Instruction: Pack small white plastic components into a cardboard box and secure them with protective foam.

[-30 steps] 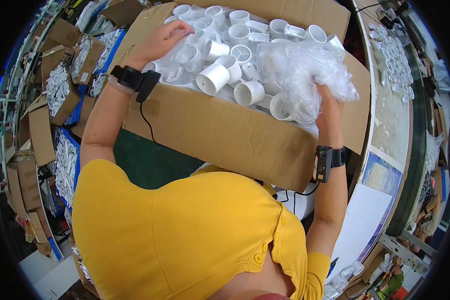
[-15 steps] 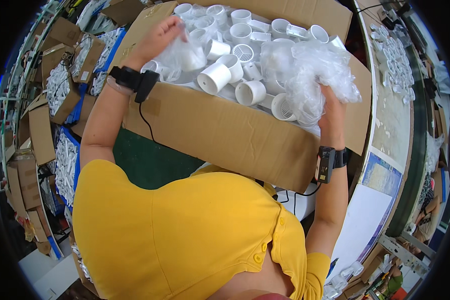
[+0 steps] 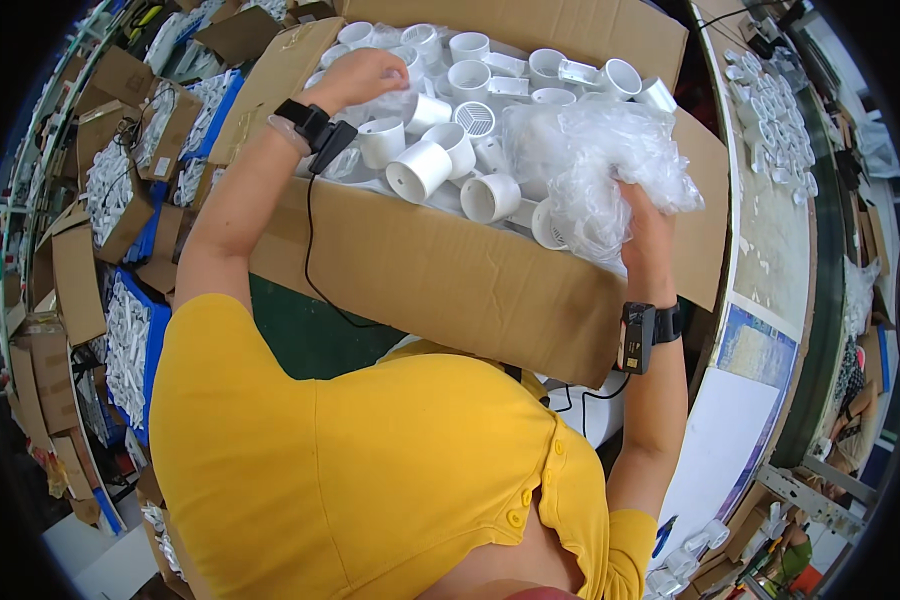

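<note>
A big open cardboard box point(image 3: 440, 275) stands in front of me, filled with several white plastic pipe fittings point(image 3: 420, 168). My left hand point(image 3: 362, 75) reaches over the box's left side and grips a thin clear plastic bag point(image 3: 395, 100) lying over the fittings. My right hand point(image 3: 645, 225) is at the box's right side, closed on a crumpled bunch of clear plastic bags point(image 3: 595, 160) lifted above the fittings. Each wrist wears a black band with a small device and a cable.
Left of me stand several cardboard boxes point(image 3: 75, 275) and blue crates point(image 3: 130, 345) with white parts. A pale worktable point(image 3: 770, 230) on the right carries small white parts point(image 3: 770, 120). More small white parts lie at the lower right point(image 3: 690, 560).
My left hand has drawn slightly back toward the box's left edge with the thin plastic. My right hand has raised the plastic bunch a little.
</note>
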Available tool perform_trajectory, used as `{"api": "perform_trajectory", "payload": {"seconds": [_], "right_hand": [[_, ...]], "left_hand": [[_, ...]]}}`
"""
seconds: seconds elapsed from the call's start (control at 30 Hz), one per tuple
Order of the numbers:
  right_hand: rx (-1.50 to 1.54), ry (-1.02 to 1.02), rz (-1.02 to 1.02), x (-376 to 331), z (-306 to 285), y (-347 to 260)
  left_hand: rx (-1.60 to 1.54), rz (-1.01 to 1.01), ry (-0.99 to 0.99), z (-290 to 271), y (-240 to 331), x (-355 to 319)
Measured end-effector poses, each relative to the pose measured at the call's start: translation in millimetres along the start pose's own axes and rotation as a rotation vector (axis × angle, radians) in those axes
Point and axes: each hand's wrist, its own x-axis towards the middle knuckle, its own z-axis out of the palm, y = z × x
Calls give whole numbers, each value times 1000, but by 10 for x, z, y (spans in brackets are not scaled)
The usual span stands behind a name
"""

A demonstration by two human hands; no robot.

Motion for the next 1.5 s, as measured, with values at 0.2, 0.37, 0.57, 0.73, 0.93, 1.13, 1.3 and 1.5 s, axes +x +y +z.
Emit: {"api": "perform_trajectory", "payload": {"seconds": [0.2, 0.37, 0.57, 0.73, 0.93, 1.13, 1.3, 1.5], "right_hand": [[48, -26, -27, 38, -47, -77], [40, -36, 2, 72, -1, 23], [30, -12, 24, 45, -19, 13], [11, -8, 21, 52, -68, 12], [-19, 9, 25, 53, -52, 13], [1, -2, 42, 65, -68, 14], [12, -8, 45, 104, -115, 43], [-8, -23, 21, 99, -92, 24]], "left_hand": [[-594, -88, 276, -198, -298, -23], [-1057, -195, 383, -547, -451, 2], [374, -223, 161, -655, 651, 89], [459, 86, 37, -56, 167, 435], [626, 228, -118, 138, 54, 551], [104, 154, 303, -41, -70, 452], [-521, -15, 392, -403, 40, 401], [-747, -267, 238, -288, -70, 793]]}}
